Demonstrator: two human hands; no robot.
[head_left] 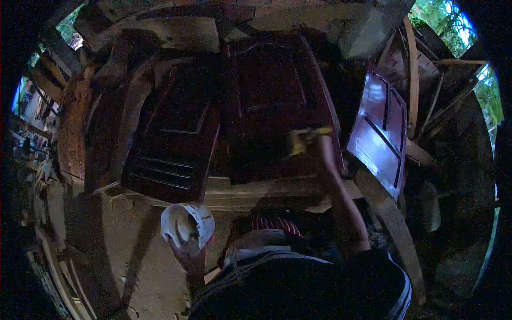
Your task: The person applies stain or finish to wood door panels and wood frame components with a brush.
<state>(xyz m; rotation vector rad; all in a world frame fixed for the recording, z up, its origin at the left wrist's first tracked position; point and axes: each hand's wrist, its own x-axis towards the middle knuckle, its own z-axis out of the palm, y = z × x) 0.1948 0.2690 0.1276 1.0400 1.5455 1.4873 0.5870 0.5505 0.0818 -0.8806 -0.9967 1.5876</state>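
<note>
My left hand [185, 249] is wrapped round a white plastic container [205, 217], held low in front of the body. Its inside shows brownish patches; the contents are not clear. My right arm reaches forward, and my right hand [325, 145] is closed on a yellowish paintbrush [298, 143], blurred by motion. The brush is over the lower part of a dark red-brown panelled door [266, 120]; whether it touches the surface cannot be made out. Left of it leans a second dark panelled door [178, 125], with slats near its bottom.
A shiny reddish panel [376, 133] leans at the right, reflecting light. Wooden planks [256, 193] lie under the doors, and a long beam [392, 226] slants down at the right. Boards [72, 125] stand at the left. The place is dim.
</note>
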